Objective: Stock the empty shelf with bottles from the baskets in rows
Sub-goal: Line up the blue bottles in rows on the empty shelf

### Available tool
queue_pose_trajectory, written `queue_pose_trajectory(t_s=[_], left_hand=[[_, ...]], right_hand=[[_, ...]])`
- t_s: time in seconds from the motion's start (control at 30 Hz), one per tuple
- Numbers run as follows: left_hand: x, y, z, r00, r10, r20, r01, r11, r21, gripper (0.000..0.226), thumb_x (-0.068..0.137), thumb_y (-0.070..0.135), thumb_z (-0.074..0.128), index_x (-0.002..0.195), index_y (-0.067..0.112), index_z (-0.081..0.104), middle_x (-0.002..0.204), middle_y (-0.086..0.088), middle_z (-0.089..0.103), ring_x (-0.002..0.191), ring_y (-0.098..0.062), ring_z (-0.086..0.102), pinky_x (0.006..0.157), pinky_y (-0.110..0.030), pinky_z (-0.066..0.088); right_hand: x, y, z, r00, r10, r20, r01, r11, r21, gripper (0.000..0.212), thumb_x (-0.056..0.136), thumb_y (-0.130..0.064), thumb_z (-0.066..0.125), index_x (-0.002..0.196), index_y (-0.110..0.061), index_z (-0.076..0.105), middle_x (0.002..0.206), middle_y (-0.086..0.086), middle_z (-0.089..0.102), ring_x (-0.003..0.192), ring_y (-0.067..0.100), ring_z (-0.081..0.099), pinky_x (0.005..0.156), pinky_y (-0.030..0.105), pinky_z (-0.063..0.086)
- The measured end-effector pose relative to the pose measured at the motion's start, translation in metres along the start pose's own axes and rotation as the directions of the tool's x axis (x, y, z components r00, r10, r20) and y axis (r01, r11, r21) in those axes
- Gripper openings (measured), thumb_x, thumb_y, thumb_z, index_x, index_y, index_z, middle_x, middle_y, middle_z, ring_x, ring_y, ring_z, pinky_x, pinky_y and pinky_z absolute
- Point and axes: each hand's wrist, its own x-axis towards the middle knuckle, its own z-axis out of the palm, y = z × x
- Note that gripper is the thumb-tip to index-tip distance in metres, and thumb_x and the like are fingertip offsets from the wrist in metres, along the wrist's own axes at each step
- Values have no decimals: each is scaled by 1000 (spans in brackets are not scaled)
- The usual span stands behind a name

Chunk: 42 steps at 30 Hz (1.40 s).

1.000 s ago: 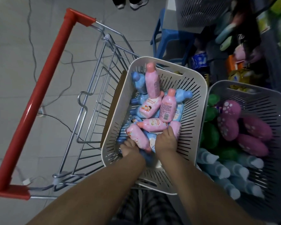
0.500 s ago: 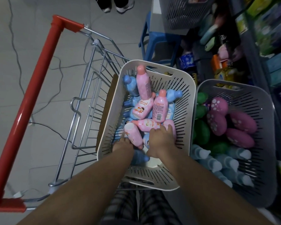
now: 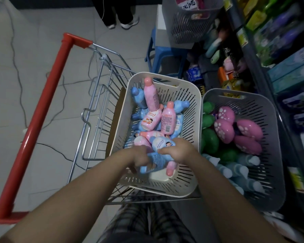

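Head view: I have lifted my left hand (image 3: 139, 156) and right hand (image 3: 178, 149) out of the pile, together clamping blue bottles (image 3: 156, 159) above the white basket (image 3: 191, 106). Pickup achieved; shelf transfer comes next.

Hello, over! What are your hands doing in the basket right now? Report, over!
Left hand gripping blue plastic bottle. Right hand gripping pale blue bottle with cartoon label. Both over white slotted basket. Loose pink bottles crowd underneath.

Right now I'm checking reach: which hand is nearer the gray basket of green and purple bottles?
Right. The right hand is in the white basket beside the gray basket; the left hand is farther left.
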Motion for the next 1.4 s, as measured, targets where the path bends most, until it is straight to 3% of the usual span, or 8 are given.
queue_pose_trajectory(t_s=[0.13,0.37,0.5,0.6,0.8,0.93,1.1,1.4], left_hand=[[-9,-2,-2,1000,22,11,-13,868,-497,40,89,21,68,126,7,60,107,-10,71,80,-19,69,57,-29,58],[-36,6,-14,938,345,37,-103,377,-921,49,76,10,64,124,10,59,101,-16,73,83,-29,73,63,-39,61],[-49,34,-16,909,417,-13,-216,442,-871,79,67,27,78,139,14,50,121,-14,65,109,-37,61,81,-43,57],[-66,60,-7,874,480,-71,-333,488,-807,65,76,37,78,133,18,54,116,-17,68,96,-32,68,82,-42,53],[-91,106,-22,774,615,-152,-495,437,-751,67,78,23,72,135,-3,48,129,-39,52,108,-43,57,94,-57,49],[-103,142,-17,735,668,-118,-521,444,-729,56,79,22,59,130,-1,53,108,-23,67,89,-30,69,76,-38,58],[-114,196,15,657,746,-113,-620,449,-644,64,75,24,74,132,10,49,115,-19,66,93,-33,68,75,-45,56],[-135,268,94,583,807,101,-597,509,-621,54,82,34,60,128,6,55,105,-15,71,85,-25,70,73,-36,58]], right_hand=[[-27,-4,-13,999,2,54,-38,729,684,15,84,-24,74,97,-17,69,90,5,71,75,17,65,62,28,51],[-56,-2,-28,984,-137,-114,160,400,902,32,91,-2,59,120,-13,54,103,13,67,79,27,66,57,33,50],[-73,3,-36,954,-202,-221,286,401,870,57,80,3,70,127,-17,45,118,16,65,97,35,69,77,52,57],[-87,-1,-36,924,-191,-332,382,382,841,72,66,-5,76,128,-18,41,120,16,63,105,34,68,87,60,54],[-115,-13,-65,846,-180,-502,532,223,817,56,79,5,70,123,-19,45,111,15,66,92,30,71,68,48,58],[-137,1,-82,815,-148,-561,580,197,790,62,70,-11,73,122,-29,46,108,3,70,93,23,71,67,43,57],[-176,30,-113,762,-69,-643,647,75,759,56,74,-17,69,124,-28,47,115,8,66,97,31,69,77,61,53],[-247,111,-143,652,90,-753,757,-22,653,64,77,-21,74,134,-28,46,117,5,68,94,28,70,58,38,56]])
